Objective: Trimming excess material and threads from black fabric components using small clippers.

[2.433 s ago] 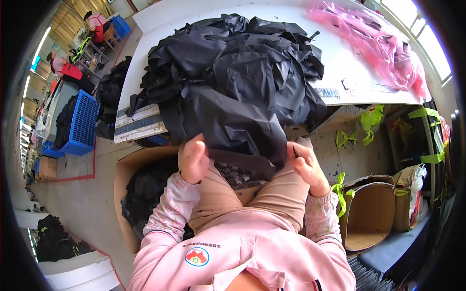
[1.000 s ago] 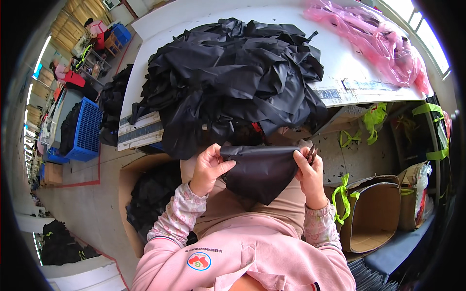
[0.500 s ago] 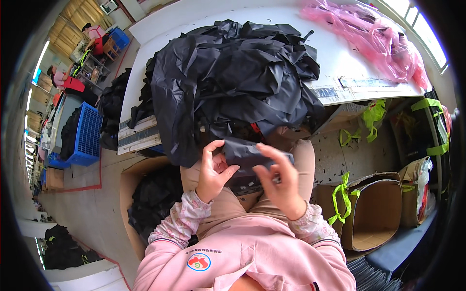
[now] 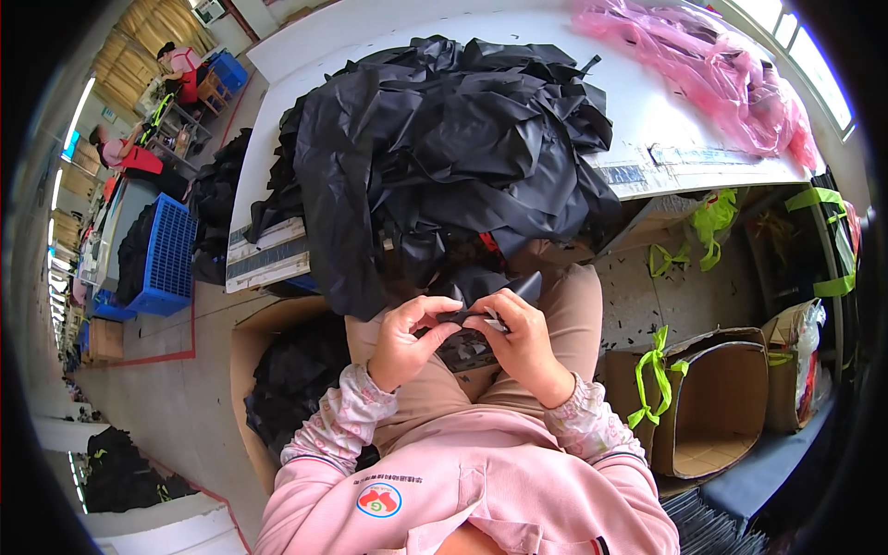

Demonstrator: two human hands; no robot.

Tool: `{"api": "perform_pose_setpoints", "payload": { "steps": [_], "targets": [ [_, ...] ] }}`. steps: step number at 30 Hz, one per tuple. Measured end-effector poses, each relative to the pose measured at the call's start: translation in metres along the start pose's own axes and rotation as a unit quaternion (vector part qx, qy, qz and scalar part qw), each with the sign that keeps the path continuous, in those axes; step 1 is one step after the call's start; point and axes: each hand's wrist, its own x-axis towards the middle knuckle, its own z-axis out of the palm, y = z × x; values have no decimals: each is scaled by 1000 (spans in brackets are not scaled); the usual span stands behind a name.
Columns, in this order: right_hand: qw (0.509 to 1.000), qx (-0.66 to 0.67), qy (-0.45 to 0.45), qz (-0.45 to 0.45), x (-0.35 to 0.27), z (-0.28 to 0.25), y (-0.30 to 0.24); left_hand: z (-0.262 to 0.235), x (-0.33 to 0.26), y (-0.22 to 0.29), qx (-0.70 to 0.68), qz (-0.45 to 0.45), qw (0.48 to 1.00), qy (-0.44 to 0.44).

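we have a small black fabric piece (image 4: 470, 319) pinched between both hands over our lap, just near of the worktop (image 4: 647, 139) edge. the left hand (image 4: 407, 340) curls its thumb and forefinger onto the piece's left end; the right hand (image 4: 523, 340) closes on the right end, with something small and pale at its fingertips that we cannot make out. the piece looks gathered into a narrow band, so we judge the step in hand to be folding or working it compact. the big heap of black fabric (image 4: 444, 148) lies on the worktop, its near edge hanging down almost to our hands. the next move calls for a firm pinch at both ends, keeping the band from springing loose or catching the hanging heap. a cardboard box (image 4: 717, 407) stands open to the right, and another box of black pieces (image 4: 296, 388) on the floor to the left.
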Motion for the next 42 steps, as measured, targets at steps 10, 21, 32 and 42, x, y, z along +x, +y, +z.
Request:
{"api": "perform_pose_setpoints", "payload": {
  "steps": [10,21,32,42],
  "targets": [
    [997,-3,-44,-55,0,-15,11,-12,15,17,95,76,988,-90],
    [997,22,-67,-35,1,-21,6,-15,21,15,207,162,964,-40],
    [981,150,-115,34,3,-20,5,14,9,-13,-421,-206,879,-88],
    [975,147,-88,142,1,-20,1,9,-8,-4,-245,-172,954,-34]
  ]
}}
